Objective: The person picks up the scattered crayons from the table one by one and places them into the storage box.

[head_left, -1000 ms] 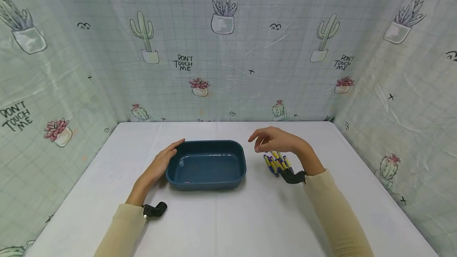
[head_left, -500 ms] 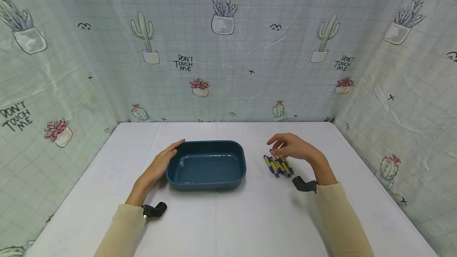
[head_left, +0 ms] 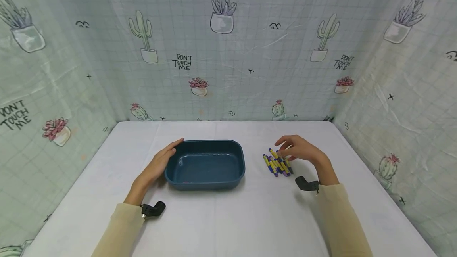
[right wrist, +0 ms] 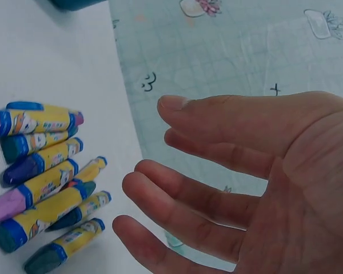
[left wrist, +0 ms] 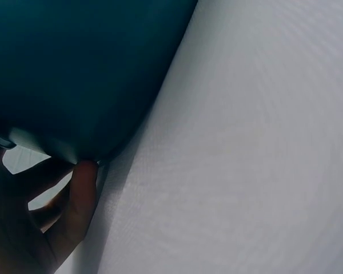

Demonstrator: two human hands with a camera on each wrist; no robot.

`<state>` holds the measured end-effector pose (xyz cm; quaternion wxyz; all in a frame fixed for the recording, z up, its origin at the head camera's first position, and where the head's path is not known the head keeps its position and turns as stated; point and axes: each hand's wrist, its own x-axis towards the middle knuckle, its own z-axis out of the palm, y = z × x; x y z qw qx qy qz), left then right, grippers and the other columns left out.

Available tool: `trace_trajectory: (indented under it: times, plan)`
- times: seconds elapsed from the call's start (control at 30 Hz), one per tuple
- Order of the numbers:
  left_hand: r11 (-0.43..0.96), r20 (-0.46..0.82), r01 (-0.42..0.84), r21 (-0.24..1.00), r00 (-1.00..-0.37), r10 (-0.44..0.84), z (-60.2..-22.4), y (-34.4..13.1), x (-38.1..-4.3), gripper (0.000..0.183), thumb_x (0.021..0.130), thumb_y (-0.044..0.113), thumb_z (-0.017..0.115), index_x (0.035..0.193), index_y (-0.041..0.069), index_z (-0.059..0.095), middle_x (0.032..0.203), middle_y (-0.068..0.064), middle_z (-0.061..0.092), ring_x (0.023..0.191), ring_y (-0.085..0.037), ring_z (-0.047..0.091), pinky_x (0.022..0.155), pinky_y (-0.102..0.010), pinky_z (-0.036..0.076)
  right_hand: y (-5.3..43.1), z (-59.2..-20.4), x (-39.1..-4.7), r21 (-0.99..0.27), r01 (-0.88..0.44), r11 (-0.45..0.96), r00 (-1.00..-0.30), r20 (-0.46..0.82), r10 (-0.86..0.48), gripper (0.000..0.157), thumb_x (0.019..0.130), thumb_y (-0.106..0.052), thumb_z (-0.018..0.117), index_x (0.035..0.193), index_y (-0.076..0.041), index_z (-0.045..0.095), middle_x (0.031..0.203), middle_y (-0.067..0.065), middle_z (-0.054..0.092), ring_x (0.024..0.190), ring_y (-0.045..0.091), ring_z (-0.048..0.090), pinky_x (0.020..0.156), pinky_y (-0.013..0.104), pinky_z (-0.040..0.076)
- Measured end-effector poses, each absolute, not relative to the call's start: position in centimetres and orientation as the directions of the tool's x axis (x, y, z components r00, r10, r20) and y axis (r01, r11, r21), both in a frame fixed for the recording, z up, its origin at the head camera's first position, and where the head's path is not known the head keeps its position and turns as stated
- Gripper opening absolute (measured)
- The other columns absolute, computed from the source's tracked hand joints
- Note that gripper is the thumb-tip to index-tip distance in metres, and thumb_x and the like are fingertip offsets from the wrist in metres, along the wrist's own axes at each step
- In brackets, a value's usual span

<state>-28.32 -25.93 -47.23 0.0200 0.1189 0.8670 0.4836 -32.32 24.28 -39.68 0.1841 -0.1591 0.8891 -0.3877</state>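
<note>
Right hand [head_left: 300, 148] loose near crayons [head_left: 277, 164]

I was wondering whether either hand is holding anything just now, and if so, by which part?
Nothing is plainly held: the left hand only rests against the tray's left end, and the right hand is empty beside the crayons.

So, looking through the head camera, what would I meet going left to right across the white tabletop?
The person's left hand, a glossy dark blue rounded-rectangular tub, a small heap of yellow-and-blue crayons, the right hand.
</note>
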Motion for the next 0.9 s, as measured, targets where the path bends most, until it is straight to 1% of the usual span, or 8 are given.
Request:
trace_trajectory:
  times: [0.23, 0.43, 0.53, 0.63, 0.7, 0.77, 0.9]
  plan:
    - [0.516, 0.083, 0.192, 0.835, -0.971, 0.226, -47.4, -26.2, -28.3, 0.049, 0.115, 0.029, 0.026, 0.163, 0.025, 0.033, 0.172, -0.007, 0.027, 0.161, -0.039, 0.016, 0.126, -0.069, 0.013, 24.6, -40.5, -33.0, -0.707, -0.125, 0.696, -0.890, -0.230, -0.394, 0.043, 0.099, -0.015, 0.068, 0.136, 0.004, 0.058, 0.122, 0.025, 0.067, 0.104, 0.034, 0.070, 0.084, 0.045, 0.064]
    - [0.506, 0.088, 0.198, 0.839, -0.969, 0.233, -47.4, -26.0, -28.3, 0.049, 0.115, 0.028, 0.026, 0.164, 0.025, 0.032, 0.172, -0.006, 0.027, 0.161, -0.038, 0.016, 0.127, -0.068, 0.013, 25.0, -40.9, -32.9, -0.690, -0.107, 0.716, -0.889, -0.256, -0.379, 0.042, 0.098, -0.013, 0.068, 0.134, 0.006, 0.058, 0.119, 0.025, 0.068, 0.101, 0.031, 0.071, 0.082, 0.046, 0.064]
    - [0.507, 0.091, 0.199, 0.839, -0.969, 0.231, -47.5, -26.0, -28.5, 0.050, 0.115, 0.024, 0.025, 0.164, 0.022, 0.031, 0.172, -0.009, 0.026, 0.161, -0.040, 0.015, 0.126, -0.070, 0.012, 25.2, -41.1, -33.0, -0.685, -0.095, 0.722, -0.890, -0.266, -0.369, 0.043, 0.098, -0.013, 0.069, 0.134, 0.006, 0.058, 0.118, 0.025, 0.069, 0.102, 0.031, 0.072, 0.081, 0.045, 0.065]
    - [0.509, 0.088, 0.196, 0.838, -0.970, 0.228, -47.3, -25.9, -28.7, 0.050, 0.114, 0.020, 0.025, 0.164, 0.016, 0.031, 0.172, -0.013, 0.025, 0.160, -0.043, 0.014, 0.125, -0.071, 0.011, 25.3, -41.3, -33.2, -0.681, -0.073, 0.729, -0.890, -0.285, -0.355, 0.044, 0.097, -0.015, 0.070, 0.135, 0.005, 0.058, 0.121, 0.025, 0.069, 0.102, 0.029, 0.072, 0.082, 0.044, 0.065]
    - [0.508, 0.088, 0.195, 0.839, -0.970, 0.228, -47.4, -25.9, -28.7, 0.050, 0.114, 0.019, 0.025, 0.164, 0.015, 0.031, 0.172, -0.014, 0.025, 0.160, -0.044, 0.014, 0.125, -0.072, 0.010, 25.5, -41.4, -33.3, -0.677, -0.053, 0.734, -0.891, -0.300, -0.341, 0.045, 0.097, -0.016, 0.070, 0.136, 0.003, 0.058, 0.121, 0.024, 0.069, 0.101, 0.028, 0.071, 0.082, 0.044, 0.065]
    - [0.511, 0.088, 0.197, 0.837, -0.969, 0.230, -47.4, -25.9, -28.7, 0.050, 0.114, 0.020, 0.026, 0.164, 0.017, 0.031, 0.172, -0.012, 0.025, 0.160, -0.043, 0.014, 0.126, -0.071, 0.011, 25.7, -41.5, -33.4, -0.673, -0.044, 0.738, -0.892, -0.307, -0.333, 0.046, 0.097, -0.016, 0.071, 0.136, 0.003, 0.057, 0.122, 0.025, 0.068, 0.100, 0.028, 0.071, 0.081, 0.043, 0.065]
    - [0.515, 0.095, 0.206, 0.832, -0.968, 0.232, -47.3, -25.9, -28.6, 0.049, 0.115, 0.026, 0.027, 0.163, 0.023, 0.033, 0.172, -0.007, 0.028, 0.161, -0.039, 0.017, 0.127, -0.068, 0.013, 26.2, -41.7, -33.5, -0.670, -0.022, 0.742, -0.900, -0.311, -0.307, 0.046, 0.096, -0.015, 0.072, 0.136, 0.002, 0.058, 0.121, 0.025, 0.068, 0.097, 0.028, 0.070, 0.080, 0.042, 0.065]
